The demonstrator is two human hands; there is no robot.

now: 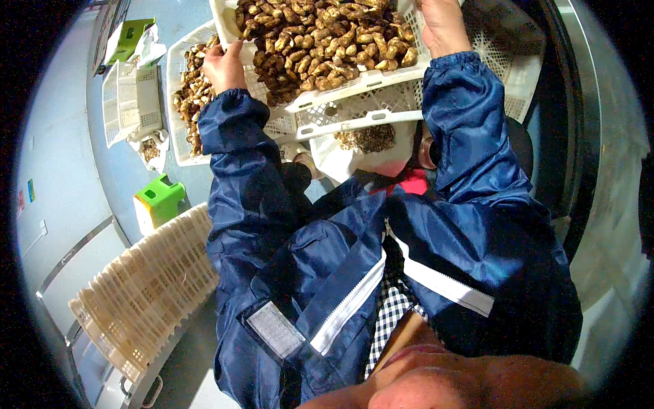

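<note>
Blue jacket (334, 238) nearest me. Crate (340, 94) of mushrooms (327, 44) ahead; my left hand (223, 68) clamps its rim. My right hand (446, 31) is at the opposite end, fingertips cut off; grip I cannot tell. Level hold advised against spilling. Side crate (173, 68) leftward.

Our pale blue floor (125, 183)
On it we see a green plastic stool (163, 199), nine o'clock; a white latticed crate (142, 102), ten o'clock.
</note>
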